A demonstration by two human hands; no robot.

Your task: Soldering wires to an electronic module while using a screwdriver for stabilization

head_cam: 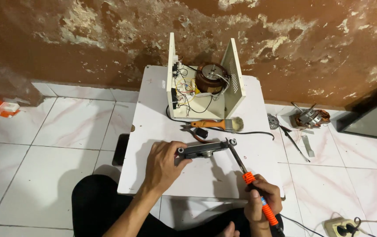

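Left hand (164,164) fingers clasped on grey bar (206,149), right hand (263,199) fist-tight on soldering iron (252,184), mid-board (153,131).

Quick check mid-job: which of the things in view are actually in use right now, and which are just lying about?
In use:
left hand steadying the dark panel part
right hand holding the orange-handled soldering iron, tip at the part's right end

Lying about:
open white casing with coil
brush
pliers
small motor on the floor
power strip

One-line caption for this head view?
Left hand steadies a grey panel on a white board; right hand holds an orange-handled soldering iron to its end.
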